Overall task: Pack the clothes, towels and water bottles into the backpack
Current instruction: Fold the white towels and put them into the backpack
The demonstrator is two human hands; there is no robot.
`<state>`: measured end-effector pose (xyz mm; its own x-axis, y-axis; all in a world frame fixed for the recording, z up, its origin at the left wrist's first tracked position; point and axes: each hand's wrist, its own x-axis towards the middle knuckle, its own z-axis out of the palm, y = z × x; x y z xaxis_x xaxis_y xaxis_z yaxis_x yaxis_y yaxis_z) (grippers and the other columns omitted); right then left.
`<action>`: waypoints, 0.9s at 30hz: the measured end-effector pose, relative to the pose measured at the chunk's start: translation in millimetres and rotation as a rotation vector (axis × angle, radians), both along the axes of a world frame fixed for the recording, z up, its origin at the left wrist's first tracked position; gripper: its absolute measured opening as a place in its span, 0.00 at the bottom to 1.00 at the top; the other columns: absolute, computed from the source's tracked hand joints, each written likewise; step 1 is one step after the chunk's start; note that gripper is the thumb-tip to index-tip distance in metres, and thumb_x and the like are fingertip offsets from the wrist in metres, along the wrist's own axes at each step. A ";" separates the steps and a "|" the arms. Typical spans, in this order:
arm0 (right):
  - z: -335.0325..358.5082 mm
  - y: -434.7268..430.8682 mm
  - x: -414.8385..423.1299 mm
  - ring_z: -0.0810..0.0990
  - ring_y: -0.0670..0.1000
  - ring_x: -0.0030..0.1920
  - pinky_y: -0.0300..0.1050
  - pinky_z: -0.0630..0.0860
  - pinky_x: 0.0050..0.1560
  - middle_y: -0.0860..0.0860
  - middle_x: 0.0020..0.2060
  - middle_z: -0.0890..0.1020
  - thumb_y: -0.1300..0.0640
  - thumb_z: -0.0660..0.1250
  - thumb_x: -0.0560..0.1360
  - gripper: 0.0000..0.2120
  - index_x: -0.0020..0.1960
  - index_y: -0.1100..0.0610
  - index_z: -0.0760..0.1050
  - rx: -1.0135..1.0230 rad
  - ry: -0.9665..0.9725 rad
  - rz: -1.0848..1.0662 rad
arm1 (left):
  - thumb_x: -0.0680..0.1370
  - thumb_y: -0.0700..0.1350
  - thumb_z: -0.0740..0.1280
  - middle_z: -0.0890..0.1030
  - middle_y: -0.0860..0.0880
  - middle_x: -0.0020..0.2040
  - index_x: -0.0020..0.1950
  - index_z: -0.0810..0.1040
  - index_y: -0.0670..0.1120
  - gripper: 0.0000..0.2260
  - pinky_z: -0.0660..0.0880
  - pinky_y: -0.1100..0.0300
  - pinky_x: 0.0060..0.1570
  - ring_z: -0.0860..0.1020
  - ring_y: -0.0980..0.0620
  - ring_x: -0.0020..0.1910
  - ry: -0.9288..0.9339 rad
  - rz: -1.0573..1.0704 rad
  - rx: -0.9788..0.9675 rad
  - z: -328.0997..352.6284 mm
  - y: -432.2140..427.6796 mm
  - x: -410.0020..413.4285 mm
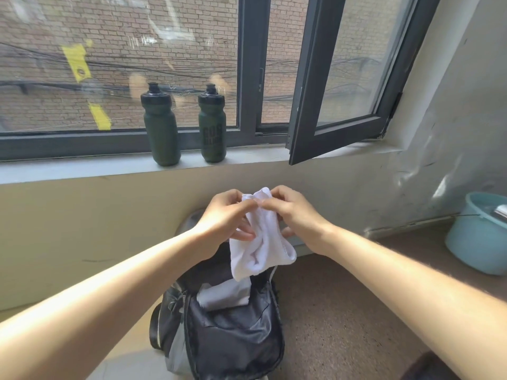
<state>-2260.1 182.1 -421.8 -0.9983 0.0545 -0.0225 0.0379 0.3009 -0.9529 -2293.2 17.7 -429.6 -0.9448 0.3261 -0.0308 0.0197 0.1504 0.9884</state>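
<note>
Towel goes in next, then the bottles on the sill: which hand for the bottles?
Left, probably. Both green bottles stand on the windowsill left of the hands, nearer the left hand; the right hand would cross over. Both pinch the white towel above the backpack.

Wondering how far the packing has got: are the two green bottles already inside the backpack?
No, the left bottle and right bottle stand on the windowsill, outside the backpack.

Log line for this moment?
left hand and right hand: pinch white terry towel over open black backpack | white cloth inside | two dark green plastic bottles upright on grey windowsill
</note>
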 end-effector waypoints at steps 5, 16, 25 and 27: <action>-5.4 1.3 4.8 0.81 0.48 0.53 0.49 0.80 0.54 0.49 0.52 0.81 0.49 0.81 0.67 0.25 0.57 0.53 0.73 0.294 0.070 0.040 | 0.83 0.49 0.67 0.85 0.44 0.41 0.51 0.84 0.40 0.13 0.83 0.55 0.47 0.84 0.50 0.41 -0.048 -0.132 0.014 8.1 -3.0 3.6; -8.5 38.8 -13.1 0.84 0.58 0.55 0.57 0.81 0.59 0.63 0.60 0.82 0.62 0.71 0.78 0.16 0.64 0.63 0.75 -0.276 0.037 0.050 | 0.77 0.49 0.74 0.86 0.51 0.48 0.56 0.83 0.50 0.09 0.78 0.62 0.45 0.83 0.51 0.48 0.155 0.235 0.026 -7.7 -22.5 -19.3; -7.0 41.9 -13.2 0.81 0.59 0.61 0.53 0.79 0.62 0.61 0.64 0.80 0.60 0.65 0.81 0.19 0.72 0.63 0.72 -0.567 -0.011 0.116 | 0.80 0.51 0.72 0.83 0.46 0.66 0.71 0.77 0.46 0.20 0.76 0.48 0.65 0.81 0.45 0.65 -0.128 -0.355 0.160 -19.4 -20.4 -4.2; -7.3 40.7 -13.1 0.82 0.61 0.61 0.55 0.80 0.62 0.61 0.63 0.81 0.58 0.66 0.81 0.18 0.70 0.63 0.74 -0.581 -0.031 0.084 | 0.76 0.40 0.76 0.86 0.45 0.60 0.67 0.80 0.46 0.19 0.80 0.48 0.61 0.84 0.45 0.60 -0.105 -0.274 0.143 -18.9 -13.1 0.8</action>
